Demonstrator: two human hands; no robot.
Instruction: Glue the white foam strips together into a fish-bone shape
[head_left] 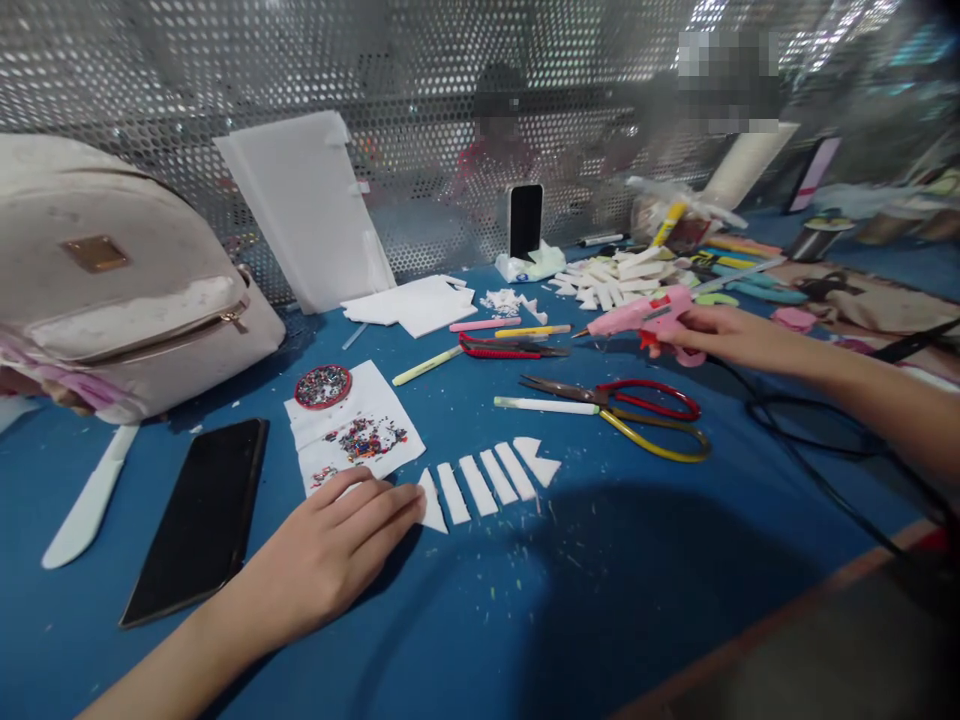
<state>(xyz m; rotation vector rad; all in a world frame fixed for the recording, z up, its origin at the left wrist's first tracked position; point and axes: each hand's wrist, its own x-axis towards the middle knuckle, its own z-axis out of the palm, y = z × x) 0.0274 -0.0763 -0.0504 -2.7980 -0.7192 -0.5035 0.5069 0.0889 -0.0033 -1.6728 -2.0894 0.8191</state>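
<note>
My right hand [716,335] is wrapped round a pink hot glue gun [637,315], whose nozzle points left above the blue table. A dark cord trails from the gun on the right. My left hand [349,545] rests low on the table, fingers together and stretched out. Its fingertips touch a white triangular foam piece [433,503]. Beside that piece, several white foam strips [478,485] lie in a slanting row, apart from each other. A notched foam piece [537,461] ends the row at the right. A paper with small coloured beads [364,438] lies just behind my left hand.
Scissors [652,400], a pale marker [547,405] and red-handled pliers [502,347] lie mid-table. A black phone [199,520], a white plastic knife [90,500] and a backpack [127,290] are at left. Foam offcuts [619,275] are heaped behind the glue gun.
</note>
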